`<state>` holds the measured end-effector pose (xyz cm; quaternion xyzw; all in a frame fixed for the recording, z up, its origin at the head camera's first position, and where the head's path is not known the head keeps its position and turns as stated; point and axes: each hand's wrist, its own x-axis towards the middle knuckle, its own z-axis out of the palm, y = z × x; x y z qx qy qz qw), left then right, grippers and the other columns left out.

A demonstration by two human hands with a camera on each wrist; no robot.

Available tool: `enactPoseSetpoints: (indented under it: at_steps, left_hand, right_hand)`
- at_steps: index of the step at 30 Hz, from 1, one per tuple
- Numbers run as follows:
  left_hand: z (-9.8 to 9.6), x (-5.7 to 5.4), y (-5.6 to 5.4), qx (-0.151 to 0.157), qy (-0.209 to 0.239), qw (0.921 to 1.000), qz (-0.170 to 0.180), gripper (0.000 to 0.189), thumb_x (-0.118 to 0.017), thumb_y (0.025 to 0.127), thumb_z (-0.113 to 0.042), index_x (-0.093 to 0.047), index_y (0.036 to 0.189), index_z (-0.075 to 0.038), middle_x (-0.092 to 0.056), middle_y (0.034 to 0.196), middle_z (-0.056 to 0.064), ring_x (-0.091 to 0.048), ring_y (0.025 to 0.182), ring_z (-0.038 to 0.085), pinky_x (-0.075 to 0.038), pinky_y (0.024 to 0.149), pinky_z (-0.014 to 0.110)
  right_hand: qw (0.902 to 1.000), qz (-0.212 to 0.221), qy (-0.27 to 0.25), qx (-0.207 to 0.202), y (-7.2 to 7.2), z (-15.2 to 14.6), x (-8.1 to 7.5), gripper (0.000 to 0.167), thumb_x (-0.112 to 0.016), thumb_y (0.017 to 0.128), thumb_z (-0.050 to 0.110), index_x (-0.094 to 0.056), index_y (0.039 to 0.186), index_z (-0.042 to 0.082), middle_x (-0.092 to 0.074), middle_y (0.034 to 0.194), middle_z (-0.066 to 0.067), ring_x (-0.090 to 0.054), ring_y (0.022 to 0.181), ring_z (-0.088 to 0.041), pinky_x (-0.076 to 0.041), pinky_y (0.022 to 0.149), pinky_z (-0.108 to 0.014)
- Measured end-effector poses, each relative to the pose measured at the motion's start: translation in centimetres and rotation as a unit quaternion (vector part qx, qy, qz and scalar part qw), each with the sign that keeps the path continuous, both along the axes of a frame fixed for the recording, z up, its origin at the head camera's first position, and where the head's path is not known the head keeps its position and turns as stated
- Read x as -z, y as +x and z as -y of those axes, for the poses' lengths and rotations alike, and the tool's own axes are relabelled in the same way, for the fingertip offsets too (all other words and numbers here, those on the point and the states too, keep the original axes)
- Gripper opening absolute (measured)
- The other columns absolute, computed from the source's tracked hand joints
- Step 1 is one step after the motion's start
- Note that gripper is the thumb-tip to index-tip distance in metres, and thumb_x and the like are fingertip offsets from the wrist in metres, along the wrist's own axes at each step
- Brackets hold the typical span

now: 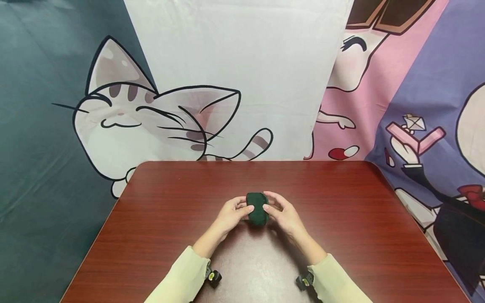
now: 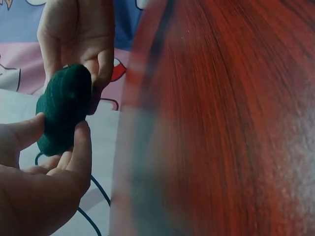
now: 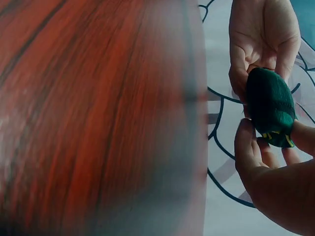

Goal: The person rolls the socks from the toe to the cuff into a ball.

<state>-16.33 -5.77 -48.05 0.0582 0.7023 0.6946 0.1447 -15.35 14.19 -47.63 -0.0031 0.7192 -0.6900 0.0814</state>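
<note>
Both hands hold a small dark green object (image 1: 257,214) above the table, out in front of the body. It is rounded and oblong, with a soft, velvety-looking surface; its exact kind I cannot tell. On its left side the left hand (image 1: 232,215) pinches it, thumb on the near face. The right hand (image 1: 285,216) grips the opposite side in the same way, fingers behind. From the left wrist, the green object (image 2: 64,110) shows a bulging, creased side. Yellow marks show at the end of the green object (image 3: 270,105) beside the right fingers in the right wrist view.
Beneath the hands lies a reddish-brown wooden table (image 1: 170,235) with rounded far corners. Behind it hangs a cloth backdrop (image 1: 242,50) printed with a cartoon cat and figures. Small black devices, one of them a wrist camera (image 1: 213,277), sit at the light sleeves' cuffs.
</note>
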Motion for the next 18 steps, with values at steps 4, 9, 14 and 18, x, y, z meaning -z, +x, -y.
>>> enactPoseSetpoints:
  at_steps: [4, 9, 14, 18]
  left_hand:
    - [0.1, 0.6, -0.4, 0.016, 0.012, 0.9997, 0.011, 0.046, -0.066, 0.099, -0.011, -0.052, 0.136, 0.012, -0.065, 0.123, 0.025, -0.069, 0.103, 0.021, -0.059, 0.087, 0.035]
    - [-0.1, 0.8, -0.5, 0.008, -0.018, 0.9998, 0.01, 0.051, -0.069, 0.097, -0.015, -0.051, 0.139, 0.007, -0.066, 0.119, 0.02, -0.069, 0.099, 0.019, -0.06, 0.084, 0.037]
    - [-0.2, 0.8, -0.6, -0.001, -0.049, 0.9987, 0.012, 0.055, -0.073, 0.095, -0.017, -0.05, 0.142, -0.003, -0.067, 0.113, 0.016, -0.068, 0.094, 0.019, -0.06, 0.08, 0.038]
    - [-0.2, 1.2, -0.9, 0.004, -0.04, 0.9988, 0.028, 0.055, -0.072, 0.095, -0.016, -0.049, 0.142, -0.001, -0.064, 0.115, 0.018, -0.068, 0.094, 0.02, -0.061, 0.081, 0.04]
  right_hand:
    - [0.9998, 0.005, -0.002, -0.02, -0.2, -0.3, 0.2, 0.047, -0.07, 0.095, 0.01, -0.059, 0.14, 0.012, -0.066, 0.128, -0.018, -0.067, 0.11, -0.023, -0.058, 0.087, -0.037]
    - [0.9996, 0.019, 0.005, -0.023, -0.4, -0.7, 0.5, 0.046, -0.072, 0.094, 0.01, -0.06, 0.139, 0.013, -0.066, 0.127, -0.019, -0.069, 0.105, -0.023, -0.059, 0.084, -0.042]
    - [0.999, 0.021, 0.03, -0.025, -0.6, -0.8, 0.6, 0.048, -0.072, 0.094, 0.01, -0.059, 0.14, 0.008, -0.067, 0.126, -0.022, -0.07, 0.1, -0.022, -0.06, 0.08, -0.045]
    - [0.9983, 0.031, 0.04, -0.029, -0.9, -0.9, 0.8, 0.047, -0.071, 0.095, 0.009, -0.058, 0.14, 0.007, -0.067, 0.127, -0.022, -0.071, 0.096, -0.022, -0.06, 0.078, -0.045]
